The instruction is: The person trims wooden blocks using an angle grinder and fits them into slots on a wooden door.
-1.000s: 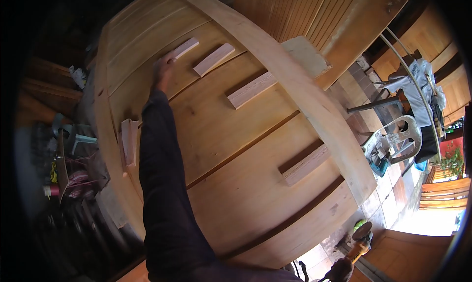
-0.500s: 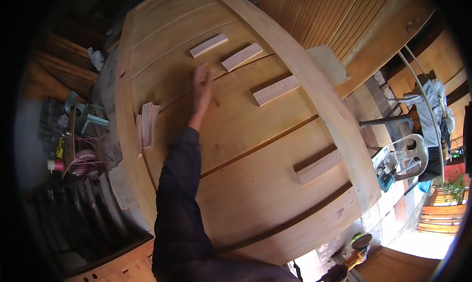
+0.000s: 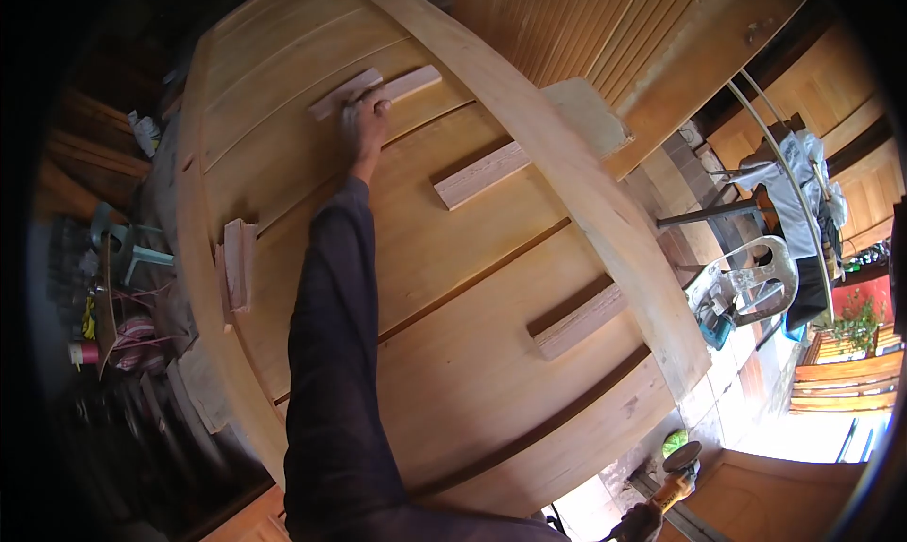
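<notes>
My left hand (image 3: 367, 124), in a dark sleeve, reaches over a large wooden panel door (image 3: 472, 344). Its fingers are closed around the near end of a short wooden block (image 3: 414, 83). Right beside it lies a second block (image 3: 345, 94), partly covered by the fingers. At the bottom edge my right hand (image 3: 641, 523) grips a yellow and black power sander (image 3: 675, 490), whose round disc (image 3: 682, 456) points upward. This hand is shadowed and partly cut off by the frame.
More blocks lie on the door: one at mid-right (image 3: 482, 175), one lower right (image 3: 581, 321), and a stacked bundle (image 3: 239, 266) by the left edge. A white plastic chair (image 3: 756, 277) stands to the right. A slatted wooden panel (image 3: 605, 41) is beyond.
My left hand has moved farther up the door and closed on a block, which has shifted slightly toward its neighbour. The whole view has slid left. The sander stays in my right hand.
</notes>
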Tool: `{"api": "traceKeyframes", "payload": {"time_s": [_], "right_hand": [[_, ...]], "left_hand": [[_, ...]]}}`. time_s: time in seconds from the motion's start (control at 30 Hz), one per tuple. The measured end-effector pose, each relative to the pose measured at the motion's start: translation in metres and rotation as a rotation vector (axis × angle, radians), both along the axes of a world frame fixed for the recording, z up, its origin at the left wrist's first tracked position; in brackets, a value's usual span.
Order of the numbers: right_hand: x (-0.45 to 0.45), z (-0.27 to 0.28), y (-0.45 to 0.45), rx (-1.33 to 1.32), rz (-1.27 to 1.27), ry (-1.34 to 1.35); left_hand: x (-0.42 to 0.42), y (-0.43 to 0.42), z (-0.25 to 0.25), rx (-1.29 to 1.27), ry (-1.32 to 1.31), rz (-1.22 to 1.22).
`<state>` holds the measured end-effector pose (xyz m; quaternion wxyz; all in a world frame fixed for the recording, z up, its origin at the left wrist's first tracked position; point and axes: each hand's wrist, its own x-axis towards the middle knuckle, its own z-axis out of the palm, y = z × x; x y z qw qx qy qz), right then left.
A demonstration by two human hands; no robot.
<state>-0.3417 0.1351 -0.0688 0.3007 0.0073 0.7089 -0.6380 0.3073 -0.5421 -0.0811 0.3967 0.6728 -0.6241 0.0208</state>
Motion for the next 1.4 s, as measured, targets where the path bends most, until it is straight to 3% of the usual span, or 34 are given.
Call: {"api": "traceKeyframes", "payload": {"time_s": [0.07,0.2,0.4,0.5,0.8,0.9,1.0,1.1,1.2,1.3,1.4], "right_hand": [[0.001,-0.001,0.003,0.001,-0.006,0.001],[0.0,-0.002,0.007,0.001,-0.015,-0.004],[0.003,-0.006,0.005,0.007,-0.012,-0.008],[0.006,-0.007,0.001,0.005,-0.007,-0.014],[0.038,-0.014,0.038,0.088,-0.017,-0.078],[0.051,-0.021,0.067,0.135,-0.024,-0.119],[0.045,-0.025,0.067,0.135,-0.024,-0.117],[0.023,-0.019,0.024,0.078,0.003,-0.067],[0.008,-0.008,-0.022,0.029,0.029,-0.033],[0.005,-0.003,-0.038,0.011,0.043,-0.022],[0.01,-0.004,-0.029,0.022,0.043,-0.036]], "left_hand": [[0.0,-0.011,-0.002,0.046,-0.037,0.097],[0.003,-0.02,-0.006,-0.114,-0.042,0.021],[-0.002,-0.038,0.005,0.041,-0.114,-0.051],[-0.003,-0.034,-0.003,-0.106,-0.136,-0.033],[-0.009,-0.024,0.022,0.127,-0.011,-0.076],[-0.005,-0.031,0.01,0.022,-0.064,-0.071],[-0.012,-0.03,0.003,-0.285,-0.173,-0.001],[-0.013,-0.033,-0.007,-0.265,0.227,0.298],[0.015,-0.023,-0.015,-0.198,0.232,0.423],[-0.018,0.009,0.03,0.059,-0.066,0.5],[-0.001,0.0,0.014,-0.037,0.214,0.257]]}}
